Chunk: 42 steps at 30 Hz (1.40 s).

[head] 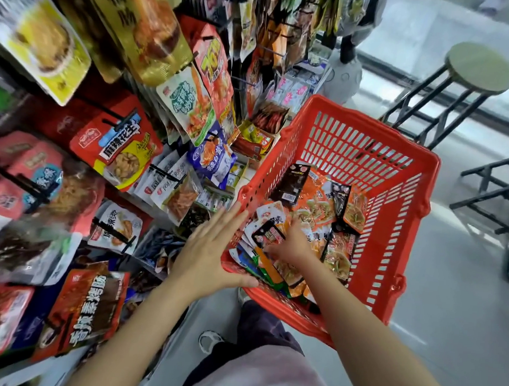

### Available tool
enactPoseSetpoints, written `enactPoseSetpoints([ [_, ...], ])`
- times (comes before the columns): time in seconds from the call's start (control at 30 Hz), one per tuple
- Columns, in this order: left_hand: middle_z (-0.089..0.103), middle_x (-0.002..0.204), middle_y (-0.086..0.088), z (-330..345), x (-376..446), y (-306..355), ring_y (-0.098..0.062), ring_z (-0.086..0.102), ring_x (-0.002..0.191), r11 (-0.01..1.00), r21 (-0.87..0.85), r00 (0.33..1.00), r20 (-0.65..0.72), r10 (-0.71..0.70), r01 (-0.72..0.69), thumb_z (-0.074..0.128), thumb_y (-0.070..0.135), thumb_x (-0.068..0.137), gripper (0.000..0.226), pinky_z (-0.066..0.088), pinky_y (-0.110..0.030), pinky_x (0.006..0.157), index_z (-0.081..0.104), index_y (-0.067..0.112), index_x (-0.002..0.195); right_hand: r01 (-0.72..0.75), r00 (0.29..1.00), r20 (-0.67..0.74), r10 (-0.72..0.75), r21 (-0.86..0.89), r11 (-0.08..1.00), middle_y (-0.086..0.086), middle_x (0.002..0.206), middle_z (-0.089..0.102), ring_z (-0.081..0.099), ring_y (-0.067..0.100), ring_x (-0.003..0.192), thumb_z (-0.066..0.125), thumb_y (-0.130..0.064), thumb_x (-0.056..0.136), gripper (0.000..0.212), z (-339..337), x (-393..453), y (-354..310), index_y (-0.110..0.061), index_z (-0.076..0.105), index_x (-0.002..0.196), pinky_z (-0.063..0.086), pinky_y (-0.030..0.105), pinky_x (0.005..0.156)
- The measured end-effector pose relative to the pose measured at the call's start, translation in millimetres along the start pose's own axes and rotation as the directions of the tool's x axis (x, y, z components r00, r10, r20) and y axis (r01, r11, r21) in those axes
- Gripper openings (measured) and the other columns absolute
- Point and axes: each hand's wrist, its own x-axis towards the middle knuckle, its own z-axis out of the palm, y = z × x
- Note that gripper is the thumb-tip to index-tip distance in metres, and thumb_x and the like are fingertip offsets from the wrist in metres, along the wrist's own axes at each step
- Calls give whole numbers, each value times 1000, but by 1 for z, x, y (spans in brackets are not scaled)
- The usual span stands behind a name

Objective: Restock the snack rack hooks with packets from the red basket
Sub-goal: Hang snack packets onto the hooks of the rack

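Red plastic, slotted on every wall: the basket (pixel 361 156) stands on the floor beside the snack rack (pixel 110 147), and everything below is placed from it. The left hand (pixel 214 249) lies flat against its near-left corner, fingers straight and slightly spread along the outside of the rim, thumb hooked over the near edge; it grips nothing. The right hand (pixel 292 243) reaches down inside the basket from the near side, forearm crossing the near rim, palm down on the heap of snack packets (pixel 319 212). Its fingers are bent among the packets at the left of the heap, by a small dark-and-red packet (pixel 270 232), but the blur and the back of the hand hide the tips, so whether they pinch anything cannot be told.

The packets cover the basket's floor, orange, white and black ones overlapping; those under the right wrist are hidden. Left of the basket the rack's hooks carry hanging bags, the upper and far-left ones smeared by motion and cut by the frame. Beyond the basket's far-right corner stands a round stool (pixel 480 68).
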Motion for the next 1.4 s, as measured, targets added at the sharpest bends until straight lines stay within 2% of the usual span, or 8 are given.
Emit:
enactPoseSetpoints([
  [0.2, -27, 154, 40, -1, 0, 3, 1, -20, 151, 999, -30, 999, 16, -40, 40, 65, 88, 55, 129, -1, -42, 123, -13, 53, 152, 47, 997, 61, -47, -6, 999, 17, 148, 45, 65, 37, 110, 87, -40, 74, 92, -3, -10, 4, -5, 40, 145, 56, 51, 91],
  [0.37, -26, 154, 41, -2, 0, 5, 1, -18, 151, 997, -55, 998, 19, -55, 56, 59, 90, 52, 128, 4, -47, 124, -11, 53, 152, 98, 993, -38, -108, -198, 975, 14, 151, 25, 25, 33, 142, 77, -49, 83, 82, -11, -14, 3, -6, 46, 144, 33, 46, 116],
  [0.8, -24, 156, 39, -3, 1, 7, 1, -19, 151, 996, -50, 997, 24, -73, 75, 63, 87, 55, 130, 5, -49, 123, -7, 48, 157, 45, 992, 95, -83, 353, 935, 3, 94, 60, 64, 16, 80, 74, -19, 91, 33, -29, -39, -7, -2, 51, 108, 50, 21, 55],
  [0.93, -21, 157, 39, -7, 0, 7, 4, -20, 149, 997, -40, 997, 32, -67, 68, 57, 88, 58, 123, 2, -45, 123, -2, 47, 158, 144, 979, 71, -189, 414, 899, -2, 90, 64, 64, 20, 84, 74, -30, 91, 29, -63, -61, -13, -13, 54, 102, 56, 33, 69],
  [1.17, 71, 107, 2, -33, 16, 45, -20, 58, 110, 961, -276, 928, -350, -131, 31, 49, 51, 99, 44, 45, -33, 94, 75, 14, 100, 245, 939, 32, -341, 633, 735, 3, 95, 78, 74, 19, 87, 69, -12, 91, 19, -108, -104, -20, -14, 65, 110, 53, 31, 76],
  [1.27, 75, 102, -1, -44, 26, 73, -24, 68, 104, 566, -796, 917, -36, -398, 214, 52, 39, 104, 28, 51, -29, 83, 70, 18, 104, 279, 894, 93, -438, 649, 708, -1, 91, 78, 74, 14, 85, 64, 0, 91, 20, -117, -121, -34, -12, 64, 107, 55, 23, 72],
  [1.33, 75, 114, -9, -49, 32, 83, -29, 68, 110, 126, -953, 919, 223, -325, 276, 44, 48, 103, 43, 54, -39, 90, 68, 16, 120, 296, 857, 155, -491, 632, 717, -3, 95, 78, 74, 12, 89, 63, 4, 91, 26, -118, -128, -42, -14, 64, 110, 55, 21, 73],
  [1.4, 72, 122, -15, -52, 35, 86, -29, 70, 106, -24, -963, 921, 264, -286, 268, 42, 48, 104, 50, 57, -42, 87, 64, 12, 131, 303, 833, 208, -512, 604, 737, -8, 94, 78, 73, 8, 89, 63, 5, 91, 29, -117, -136, -49, -17, 63, 110, 56, 19, 73],
])
